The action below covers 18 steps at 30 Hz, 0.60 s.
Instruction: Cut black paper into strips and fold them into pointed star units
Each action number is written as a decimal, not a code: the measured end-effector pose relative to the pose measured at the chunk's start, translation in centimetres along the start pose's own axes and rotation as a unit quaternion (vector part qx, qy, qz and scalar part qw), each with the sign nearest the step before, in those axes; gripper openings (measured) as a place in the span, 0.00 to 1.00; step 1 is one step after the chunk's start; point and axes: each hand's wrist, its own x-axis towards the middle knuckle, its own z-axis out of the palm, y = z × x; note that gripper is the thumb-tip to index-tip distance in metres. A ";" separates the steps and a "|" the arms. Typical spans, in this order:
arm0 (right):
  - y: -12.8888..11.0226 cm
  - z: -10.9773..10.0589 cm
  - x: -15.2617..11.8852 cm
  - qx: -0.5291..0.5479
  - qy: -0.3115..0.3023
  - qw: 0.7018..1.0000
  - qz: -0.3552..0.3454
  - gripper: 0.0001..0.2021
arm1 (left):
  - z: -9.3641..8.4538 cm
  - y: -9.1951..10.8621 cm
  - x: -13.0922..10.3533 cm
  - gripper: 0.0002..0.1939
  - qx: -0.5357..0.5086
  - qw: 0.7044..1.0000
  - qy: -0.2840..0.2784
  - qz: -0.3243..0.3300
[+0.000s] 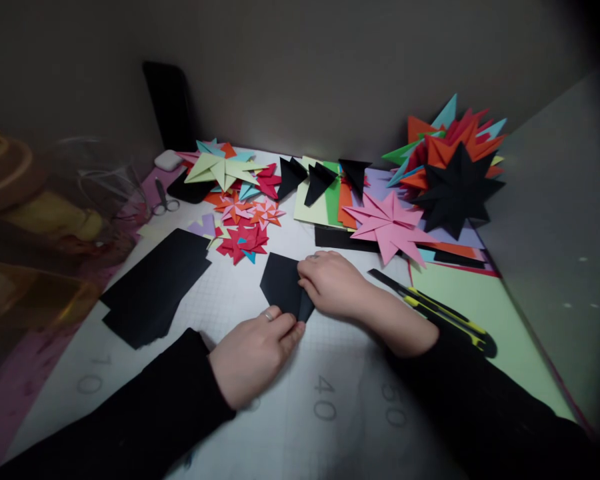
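Note:
A small piece of black paper (281,283) lies on the gridded mat, with a folded flap along its right side. My left hand (257,350), a ring on one finger, presses its closed fingertips on the paper's lower edge. On the upper right edge, my right hand (333,283) pinches the paper at the fold. The fingers of both hands partly cover the flap. To the left lie larger sheets of black paper (155,287), overlapping, one with a ragged edge. Right of my right forearm rests a yellow and black utility knife (445,317).
Folded paper stars, including a pink star (391,225) and a black star (459,190), line the back. Black folded pieces (320,181) lie on coloured paper. Small scissors (164,199) and a phone (169,103) are at back left. Walls stand behind and right.

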 end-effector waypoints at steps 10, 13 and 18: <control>-0.3 0.0 0.1 -0.006 -0.010 1.000 0.010 0.06 | -0.6 0.4 -0.1 0.16 0.022 0.999 -0.029 0.003; -0.3 0.0 0.1 -0.006 -0.015 1.000 0.010 0.06 | -0.7 0.6 -0.3 0.15 0.024 0.999 -0.020 0.015; -0.2 -0.1 0.1 0.000 -0.015 1.000 0.011 0.07 | -0.7 1.5 -1.0 0.17 0.054 0.998 -0.023 0.031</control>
